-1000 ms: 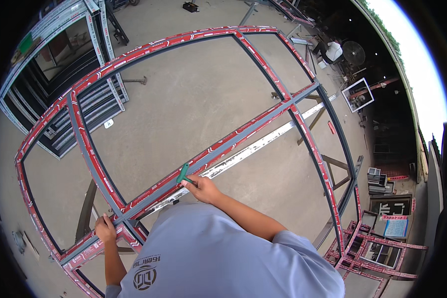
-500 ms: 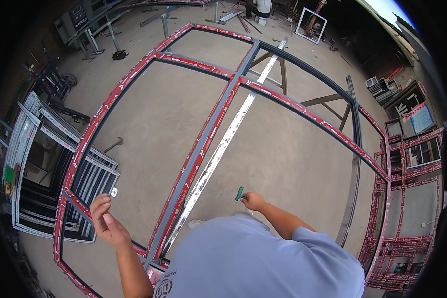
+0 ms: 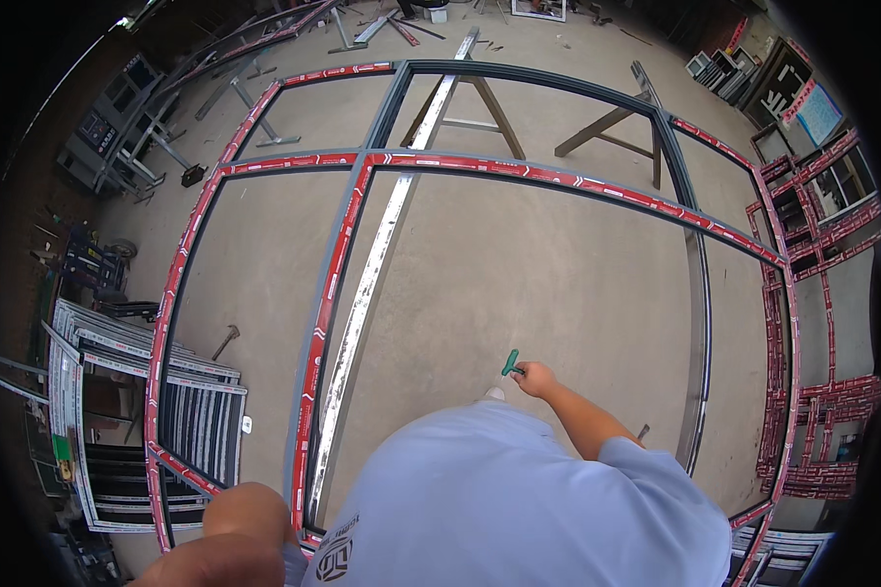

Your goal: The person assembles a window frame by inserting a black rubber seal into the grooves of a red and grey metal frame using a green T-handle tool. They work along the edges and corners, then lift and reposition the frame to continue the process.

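My right hand [image 3: 533, 380] is closed around a green T-handled tool [image 3: 511, 362]; its working end is too small to make out. It is over the right-hand opening of a large window frame [image 3: 558, 178] wrapped in red printed film. My bent left arm [image 3: 250, 514] comes in at the lower left, over the near part of the frame. The left hand itself lies outside the picture. A long whitish metal bar [image 3: 372, 279] runs beneath the frame, left of my right hand.
Brown trestle legs [image 3: 499, 117] and a dark metal rail [image 3: 698, 333] stand under the frame. At left are stacked frames [image 3: 201, 430], a hammer [image 3: 227, 339] on the floor and a small white piece [image 3: 247, 425]. Red-wrapped frames [image 3: 837, 391] stand at right.
My left hand, raised over the frame's left side before, has dropped out of the picture. The right hand and green tool sit slightly farther right. The whole view has shifted.
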`<state>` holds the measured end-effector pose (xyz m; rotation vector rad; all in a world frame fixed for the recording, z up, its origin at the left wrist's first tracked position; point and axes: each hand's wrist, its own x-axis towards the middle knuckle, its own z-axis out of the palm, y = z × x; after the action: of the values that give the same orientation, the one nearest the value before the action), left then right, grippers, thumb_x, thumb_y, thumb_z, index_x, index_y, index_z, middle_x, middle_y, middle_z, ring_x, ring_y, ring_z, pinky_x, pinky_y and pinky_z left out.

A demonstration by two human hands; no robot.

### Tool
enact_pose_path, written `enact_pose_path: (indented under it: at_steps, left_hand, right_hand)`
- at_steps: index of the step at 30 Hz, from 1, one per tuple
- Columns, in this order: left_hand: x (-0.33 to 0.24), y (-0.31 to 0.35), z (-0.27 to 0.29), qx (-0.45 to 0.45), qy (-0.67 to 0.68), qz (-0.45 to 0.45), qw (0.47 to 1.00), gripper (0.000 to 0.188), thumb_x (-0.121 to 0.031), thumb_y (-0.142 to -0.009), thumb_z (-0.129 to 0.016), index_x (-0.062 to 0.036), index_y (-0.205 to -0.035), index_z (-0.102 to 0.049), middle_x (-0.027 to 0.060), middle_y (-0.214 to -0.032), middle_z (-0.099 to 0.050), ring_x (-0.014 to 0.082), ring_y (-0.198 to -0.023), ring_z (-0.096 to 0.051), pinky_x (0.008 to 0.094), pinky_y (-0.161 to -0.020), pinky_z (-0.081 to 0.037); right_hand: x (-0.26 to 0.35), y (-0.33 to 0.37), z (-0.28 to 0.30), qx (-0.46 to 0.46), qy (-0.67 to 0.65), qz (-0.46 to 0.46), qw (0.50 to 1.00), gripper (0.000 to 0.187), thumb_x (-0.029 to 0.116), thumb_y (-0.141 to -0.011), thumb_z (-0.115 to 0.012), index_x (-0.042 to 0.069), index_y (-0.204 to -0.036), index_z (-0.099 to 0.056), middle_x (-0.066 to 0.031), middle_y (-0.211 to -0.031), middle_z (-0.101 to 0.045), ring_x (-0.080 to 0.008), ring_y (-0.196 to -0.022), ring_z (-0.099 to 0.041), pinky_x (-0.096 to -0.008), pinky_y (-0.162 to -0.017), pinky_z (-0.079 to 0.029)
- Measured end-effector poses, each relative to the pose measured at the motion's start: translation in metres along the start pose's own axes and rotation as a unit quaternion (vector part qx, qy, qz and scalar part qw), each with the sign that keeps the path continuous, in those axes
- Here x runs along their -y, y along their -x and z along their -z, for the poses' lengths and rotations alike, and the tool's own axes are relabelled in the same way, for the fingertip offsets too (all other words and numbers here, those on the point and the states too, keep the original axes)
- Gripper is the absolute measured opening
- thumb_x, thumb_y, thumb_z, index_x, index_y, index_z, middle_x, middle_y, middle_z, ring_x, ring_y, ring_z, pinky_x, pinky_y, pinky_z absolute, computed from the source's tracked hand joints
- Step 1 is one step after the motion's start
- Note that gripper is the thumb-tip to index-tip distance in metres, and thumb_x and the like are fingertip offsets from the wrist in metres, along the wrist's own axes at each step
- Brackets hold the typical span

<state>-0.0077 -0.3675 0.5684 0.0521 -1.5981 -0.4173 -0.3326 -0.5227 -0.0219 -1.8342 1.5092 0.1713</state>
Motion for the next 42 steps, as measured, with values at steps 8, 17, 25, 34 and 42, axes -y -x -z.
enact_pose_path:
  at_steps: [8,17,25,34,42]
  left_hand:
    - [0.096,-0.03,-0.088,-0.001,0.045,0.036,0.998,0.031,-0.015,-0.103,-0.064,-0.0224,-0.133,-0.069,-0.0156,-0.144,-0.061,0.0096,-0.123,-0.058,0.0328,-0.1,-0.053]
    - [0.226,-0.015,-0.074,0.044,0.037,0.132,0.99,0.038,-0.046,-0.106,-0.061,-0.0113,-0.119,-0.068,0.0083,-0.111,-0.066,0.0213,-0.108,-0.06,0.038,-0.091,-0.049]
    - [0.47,0.131,0.018,0.238,-0.227,0.474,0.817,0.036,-0.027,-0.101,-0.069,-0.0002,-0.126,-0.068,0.0169,-0.123,-0.07,0.0307,-0.118,-0.066,0.0417,-0.105,-0.05]
    - [0.622,0.253,0.058,0.366,-0.257,0.509,0.735,0.048,-0.038,-0.095,-0.073,-0.0049,-0.13,-0.067,0.0193,-0.128,-0.066,0.0402,-0.123,-0.06,0.0497,-0.106,-0.049]
    - [0.743,0.25,0.011,0.4,-0.278,0.464,0.74,0.053,-0.04,-0.095,-0.073,-0.0061,-0.134,-0.064,0.0205,-0.136,-0.061,0.0414,-0.127,-0.056,0.0494,-0.109,-0.048]
  right_hand:
    - [-0.125,0.016,0.037,-0.064,-0.044,-0.084,0.993,0.034,0.042,-0.097,-0.068,0.016,-0.116,-0.078,-0.0158,-0.105,-0.077,-0.0382,-0.102,-0.072,-0.0514,-0.087,-0.058]
    - [-0.167,0.033,0.043,-0.167,-0.175,-0.208,0.948,0.032,0.038,-0.097,-0.068,0.016,-0.119,-0.076,-0.0183,-0.102,-0.077,-0.0393,-0.1,-0.073,-0.0509,-0.087,-0.057]
    - [-0.163,0.083,-0.004,-0.197,-0.229,-0.325,0.896,0.035,0.035,-0.096,-0.07,0.013,-0.122,-0.075,-0.0186,-0.108,-0.077,-0.0394,-0.105,-0.072,-0.05,-0.092,-0.057]
    - [-0.168,0.11,-0.046,-0.16,-0.263,-0.463,0.831,0.03,0.022,-0.09,-0.066,-0.004,-0.104,-0.072,-0.0295,-0.102,-0.073,-0.0454,-0.097,-0.071,-0.0514,-0.086,-0.053]
    - [-0.19,0.025,-0.014,-0.243,-0.279,-0.439,0.819,0.026,0.023,-0.089,-0.07,-0.003,-0.09,-0.072,-0.024,-0.08,-0.07,-0.0415,-0.077,-0.069,-0.0502,-0.074,-0.051]
